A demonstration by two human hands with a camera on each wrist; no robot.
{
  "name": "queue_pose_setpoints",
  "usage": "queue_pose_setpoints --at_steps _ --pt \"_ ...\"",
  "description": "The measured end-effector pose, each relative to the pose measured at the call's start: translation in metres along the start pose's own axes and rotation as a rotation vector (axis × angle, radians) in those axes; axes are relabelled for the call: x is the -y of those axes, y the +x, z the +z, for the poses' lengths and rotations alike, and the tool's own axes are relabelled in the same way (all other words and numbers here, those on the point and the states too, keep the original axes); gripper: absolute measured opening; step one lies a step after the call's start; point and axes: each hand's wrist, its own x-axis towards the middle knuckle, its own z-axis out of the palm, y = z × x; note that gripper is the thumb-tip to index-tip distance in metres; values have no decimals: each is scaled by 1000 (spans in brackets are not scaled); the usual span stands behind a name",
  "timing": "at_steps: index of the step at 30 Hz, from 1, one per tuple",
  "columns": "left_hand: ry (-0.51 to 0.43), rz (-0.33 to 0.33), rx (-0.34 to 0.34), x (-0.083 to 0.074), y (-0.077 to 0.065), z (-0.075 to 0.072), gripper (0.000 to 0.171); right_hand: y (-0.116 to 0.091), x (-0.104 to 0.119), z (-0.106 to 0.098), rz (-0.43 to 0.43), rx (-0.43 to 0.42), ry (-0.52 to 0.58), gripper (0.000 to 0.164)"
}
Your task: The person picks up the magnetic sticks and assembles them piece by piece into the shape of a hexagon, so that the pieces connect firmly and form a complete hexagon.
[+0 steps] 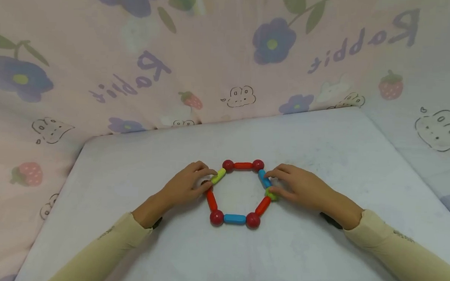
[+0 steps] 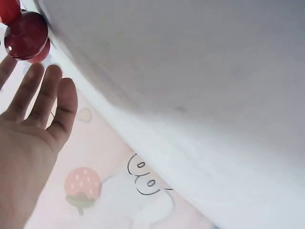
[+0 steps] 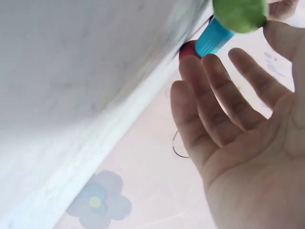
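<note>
A closed six-sided ring of magnetic sticks and balls lies flat on the table. My left hand (image 1: 188,183) is at its left corner, the fingertips on the yellow-green stick (image 1: 219,175) and the thumb by a dark red ball (image 2: 26,36), mostly covered in the head view. At the right corner my right hand (image 1: 300,185) touches the upper blue stick (image 1: 264,178), its thumb against the green ball (image 3: 240,13). The fingers of both hands look extended and relaxed in the wrist views. An orange-red stick (image 1: 243,165) joins two red balls along the far side.
The near side of the ring has another blue stick (image 1: 234,219) between two red balls (image 1: 216,217). A white table (image 1: 137,254) lies beneath. Behind it hangs a pink printed curtain (image 1: 221,52) that also closes off both sides.
</note>
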Motion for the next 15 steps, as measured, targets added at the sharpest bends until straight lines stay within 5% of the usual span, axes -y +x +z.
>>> queue_pose_setpoints --at_steps 8,15 --pt "56 72 45 0 -18 1 33 -10 5 4 -183 -49 -44 28" --pt "55 99 -6 -1 -17 4 33 -13 1 1 -128 -23 -46 28"
